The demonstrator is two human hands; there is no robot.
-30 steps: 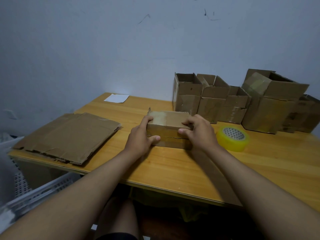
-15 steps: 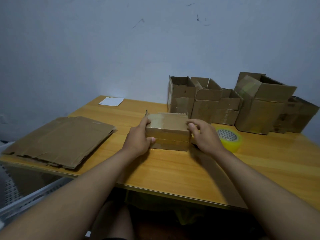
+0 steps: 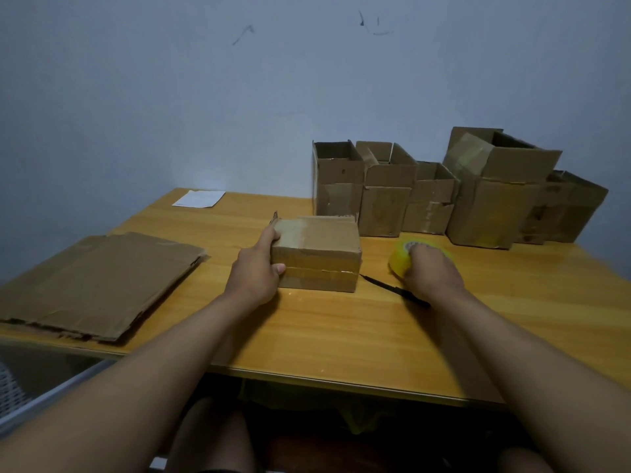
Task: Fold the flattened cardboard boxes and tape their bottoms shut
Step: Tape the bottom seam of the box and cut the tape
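Near the middle of the wooden table, small folded cardboard box, bottom up for taping, steadied by left hand clasped round its left end. Just right, right hand closed over yellow tape roll, apparently fetching it. Black blade tool between, within reach. Far right, finished boxes lined against wall; near left, flattened cardboard stack waiting.

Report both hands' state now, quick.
Left hand: closed on the left end of the small cardboard box, holding it on the table.
Right hand: closed over the yellow tape roll, gripping it.
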